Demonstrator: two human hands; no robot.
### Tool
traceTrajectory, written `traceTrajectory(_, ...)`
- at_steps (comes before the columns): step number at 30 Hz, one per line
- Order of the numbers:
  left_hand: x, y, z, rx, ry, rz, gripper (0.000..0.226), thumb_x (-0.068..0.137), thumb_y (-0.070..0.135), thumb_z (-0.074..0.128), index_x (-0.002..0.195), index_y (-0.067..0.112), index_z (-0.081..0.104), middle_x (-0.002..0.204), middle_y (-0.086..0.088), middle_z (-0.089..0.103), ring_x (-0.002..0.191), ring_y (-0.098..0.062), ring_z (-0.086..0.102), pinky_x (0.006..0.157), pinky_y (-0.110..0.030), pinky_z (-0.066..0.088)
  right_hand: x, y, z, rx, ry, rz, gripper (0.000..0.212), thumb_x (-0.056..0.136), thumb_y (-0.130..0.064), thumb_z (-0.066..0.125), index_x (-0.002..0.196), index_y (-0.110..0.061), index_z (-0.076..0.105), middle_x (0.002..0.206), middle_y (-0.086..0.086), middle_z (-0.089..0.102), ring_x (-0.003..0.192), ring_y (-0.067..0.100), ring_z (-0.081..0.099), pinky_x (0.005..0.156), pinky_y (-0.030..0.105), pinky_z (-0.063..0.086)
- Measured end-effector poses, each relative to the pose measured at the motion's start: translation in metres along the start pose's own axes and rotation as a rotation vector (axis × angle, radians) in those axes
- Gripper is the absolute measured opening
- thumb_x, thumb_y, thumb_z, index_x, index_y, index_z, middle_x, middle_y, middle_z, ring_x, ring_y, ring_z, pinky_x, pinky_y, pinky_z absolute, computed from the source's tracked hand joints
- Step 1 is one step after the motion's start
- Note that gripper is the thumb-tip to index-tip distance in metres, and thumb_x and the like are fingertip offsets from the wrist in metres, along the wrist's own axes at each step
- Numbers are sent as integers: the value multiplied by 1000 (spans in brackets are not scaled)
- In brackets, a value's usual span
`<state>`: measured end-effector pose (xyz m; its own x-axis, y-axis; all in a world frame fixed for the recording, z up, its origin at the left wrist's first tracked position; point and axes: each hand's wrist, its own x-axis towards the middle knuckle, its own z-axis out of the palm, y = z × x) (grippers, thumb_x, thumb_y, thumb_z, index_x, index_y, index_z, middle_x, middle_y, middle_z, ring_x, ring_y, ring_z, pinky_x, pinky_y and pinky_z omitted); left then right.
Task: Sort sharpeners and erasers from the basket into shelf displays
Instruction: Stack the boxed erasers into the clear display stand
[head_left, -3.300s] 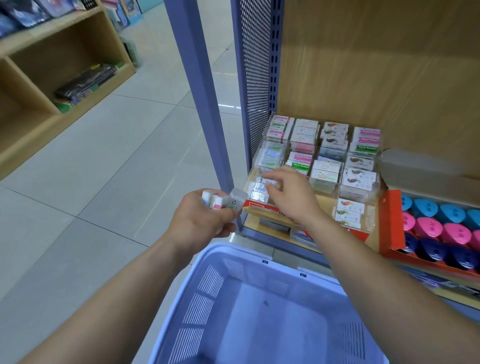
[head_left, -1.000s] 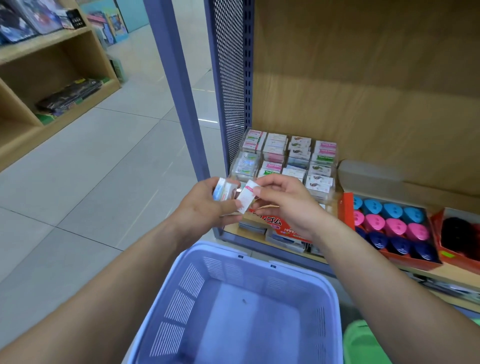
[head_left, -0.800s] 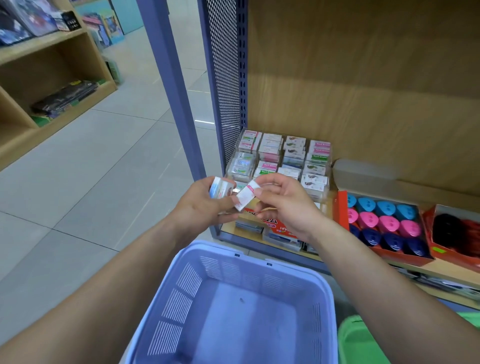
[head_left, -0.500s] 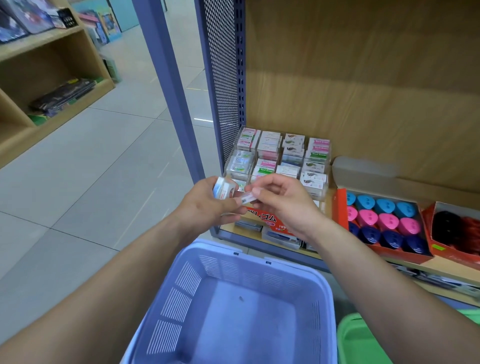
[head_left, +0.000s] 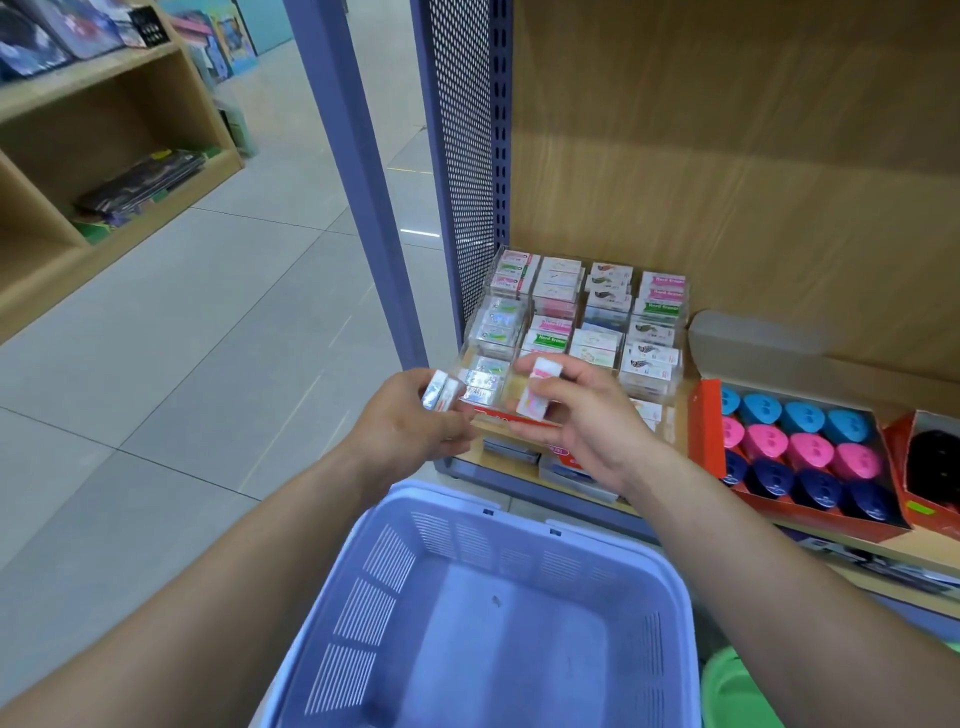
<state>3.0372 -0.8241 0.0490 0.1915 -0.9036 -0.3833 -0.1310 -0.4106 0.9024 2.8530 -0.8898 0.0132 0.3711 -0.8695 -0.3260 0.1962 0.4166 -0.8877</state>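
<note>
Looking down at the shop shelf with the lavender plastic basket (head_left: 447, 493) sitting low between both forearms. Pinching one white eraser with pink print (head_left: 538, 388) in the right hand (head_left: 587, 421), fingers curled round it. Holding it upright-ish just in front of the clear acrylic eraser organiser (head_left: 655, 387), over the front row. Gripping two more small wrapped erasers (head_left: 440, 391) side by side in the left hand (head_left: 410, 423), just left of the organiser's front corner. Holding the hands near each other, not touching. Seeing packs of erasers filling most of the organiser's compartments. Also spotting a red cardboard tray (head_left: 707, 431) just right of it, packed with blue, pink and navy sharpeners (head_left: 802, 448) in rows. Catching a bit of something green and plastic (head_left: 737, 691) at the bottom right, can't tell what.
</note>
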Motion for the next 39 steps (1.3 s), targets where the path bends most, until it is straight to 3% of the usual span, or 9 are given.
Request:
traceTrajectory(5,2,-11,-18,115,26,-7,21,94,2,65,114,4,61,101,-21,71,77,-22,70,63,-25,59,32,14,-11,-258,193,8,28,90,-5,72,115,-6,59,104,13,69,73,24,67,61,32,59)
traceTrajectory(9,5,-15,-26,196,34,14,15,95,9,65,109,14,63,90,-10,76,84,-23,74,72,-31,61,68,21,-7,-330,233,-31,18,91,1,69,106,-10,69,103,14,69,76,21,72,77,31,62)
traceTrajectory(14,11,-12,-25,227,50,43,15,94,6,66,107,12,64,94,-13,74,74,-15,72,62,-21,58,109,33,7,-362,296,-43,22,91,3,67,104,-14,73,103,7,70,84,18,75,85,35,61)
traceTrajectory(19,17,-9,-18,235,39,46,18,94,8,69,111,9,64,97,-14,73,66,-9,67,56,-16,55,126,42,14,-530,430,-81,13,87,-9,76,87,-15,66,78,3,74,69,18,75,74,38,63)
traceTrajectory(22,19,-9,-15,234,33,36,21,93,12,71,112,12,63,95,-9,74,74,-14,73,62,-21,59,129,42,14,-760,455,-158,17,86,-14,78,79,-17,63,76,2,71,70,17,70,66,30,58)
traceTrajectory(25,18,-10,-14,171,48,-3,25,91,14,74,111,15,58,96,-8,73,80,-18,75,66,-25,62,125,41,12,-880,463,-203,23,86,-17,78,73,-20,58,75,-3,65,75,14,64,70,29,53)
traceTrajectory(30,14,-2,-9,62,16,-28,23,93,10,70,112,7,58,100,-15,72,80,-21,76,72,-30,63,74,22,11,-642,193,-279,10,94,-18,67,88,-24,72,77,-2,71,70,15,68,68,32,55)
traceTrajectory(34,9,4,-4,-39,-66,11,20,94,8,68,112,1,65,97,-18,72,82,-22,74,76,-33,63,22,1,12,-469,-121,-218,22,98,-8,60,110,-21,75,94,0,73,77,15,68,71,33,57)
traceTrajectory(39,-1,13,6,-72,-151,66,22,92,7,69,114,4,67,96,-14,74,84,-19,74,68,-26,60,-4,-9,7,-353,-166,-212,17,92,-3,68,106,-12,73,81,3,67,73,18,64,67,28,54)
